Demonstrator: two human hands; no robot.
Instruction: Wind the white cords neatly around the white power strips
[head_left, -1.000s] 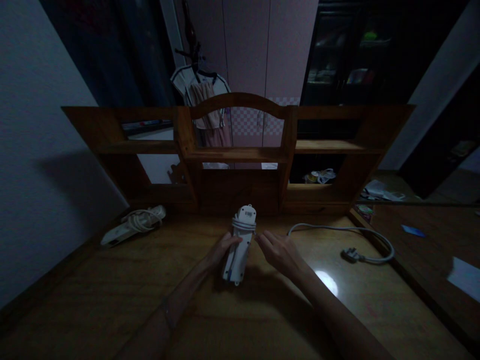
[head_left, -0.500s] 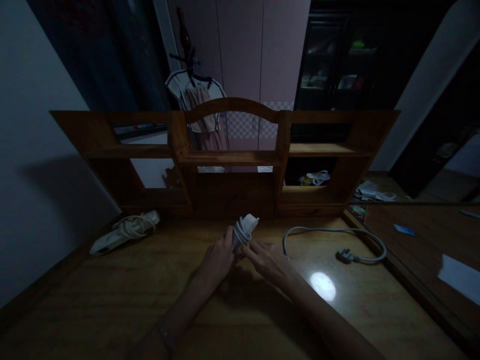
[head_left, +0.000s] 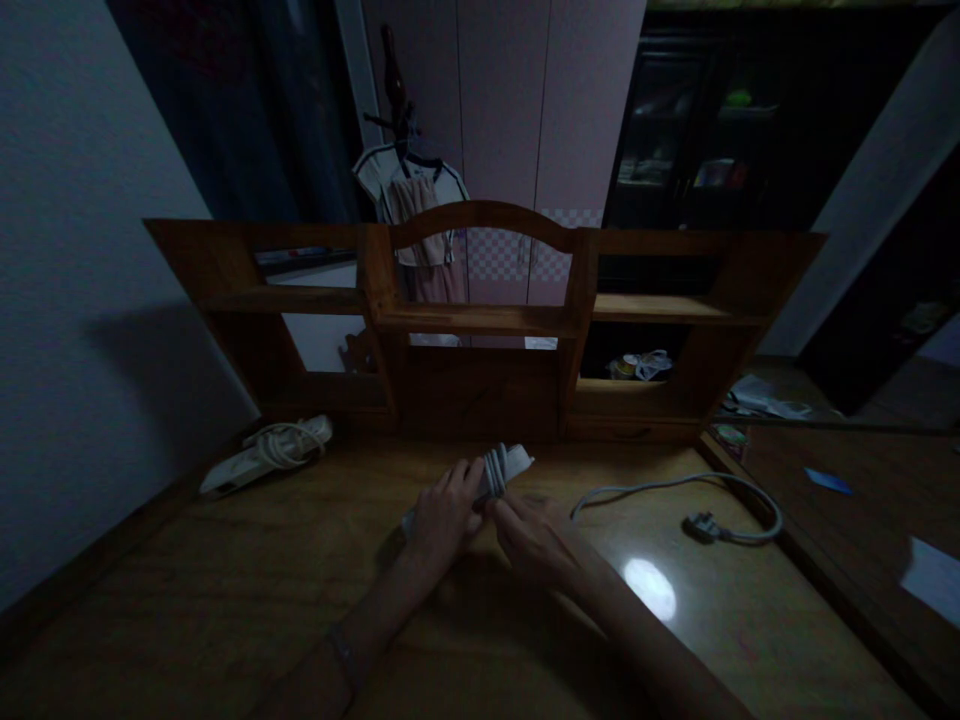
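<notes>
My left hand [head_left: 448, 505] is wrapped round a white power strip [head_left: 519, 460], whose far end sticks out past my fingers. Grey cord [head_left: 495, 470] lies in several turns around that end. Against the underside of the turns, my right hand [head_left: 536, 535] pinches the cord with closed fingers. From behind the right hand the loose length of cord [head_left: 660, 484] runs out to the right in a curve. It ends in a plug [head_left: 703, 526] lying on the wooden desk [head_left: 300, 590].
At the desk's left back lies another power strip [head_left: 266, 455] with its cord wound round it. A wooden shelf unit [head_left: 480, 320] stands along the back edge. To the right, a lower brown surface holds a blue card [head_left: 827, 480] and white paper [head_left: 934, 578].
The power strip has tipped from pointing steeply up to a flatter slant, and its near end now shows left of my left hand. The camera view has shifted slightly.
</notes>
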